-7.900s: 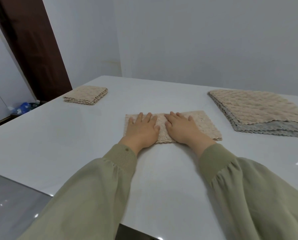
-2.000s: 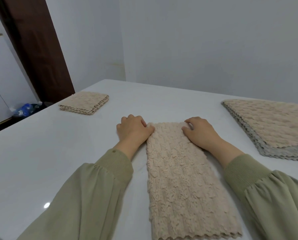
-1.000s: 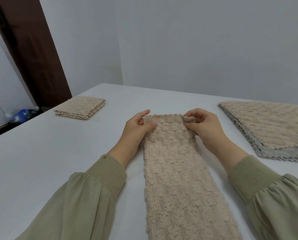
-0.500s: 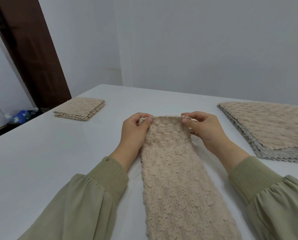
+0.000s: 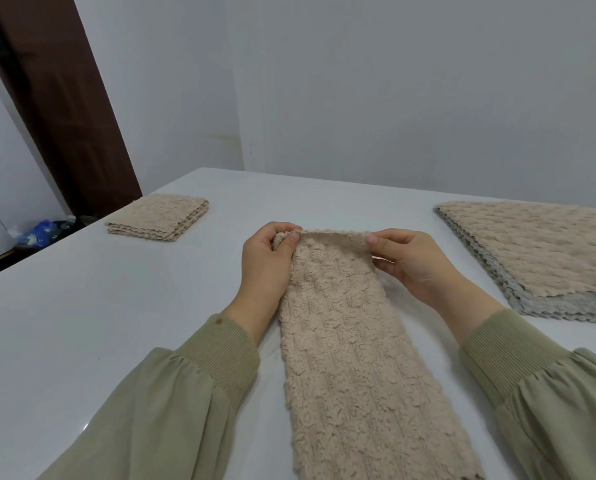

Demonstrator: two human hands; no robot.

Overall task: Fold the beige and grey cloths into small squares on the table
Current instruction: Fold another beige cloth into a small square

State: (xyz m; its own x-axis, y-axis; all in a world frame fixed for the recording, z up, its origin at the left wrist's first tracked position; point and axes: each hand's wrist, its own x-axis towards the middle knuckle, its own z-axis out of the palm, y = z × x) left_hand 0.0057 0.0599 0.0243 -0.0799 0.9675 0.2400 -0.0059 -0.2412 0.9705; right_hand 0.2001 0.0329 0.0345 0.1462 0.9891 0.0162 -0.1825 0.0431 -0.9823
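The beige cloth [image 5: 350, 348] lies as a long folded strip down the middle of the desk [image 5: 99, 323], with its far end lifted off the surface. The left hand [image 5: 263, 263] and right hand [image 5: 416, 266] each pinch a far corner, fingers [image 5: 391, 237] curled over the edge. It looks soft, light and limp, with a plush, grippy pile, so it will likely sag unless it is held at both corners.

The beige cloth [image 5: 348, 341] now lies lengthwise as a narrow strip. Both hands, formerly pressing flat, pinch its raised far corners: left hand [image 5: 267, 265], right hand [image 5: 410, 261].
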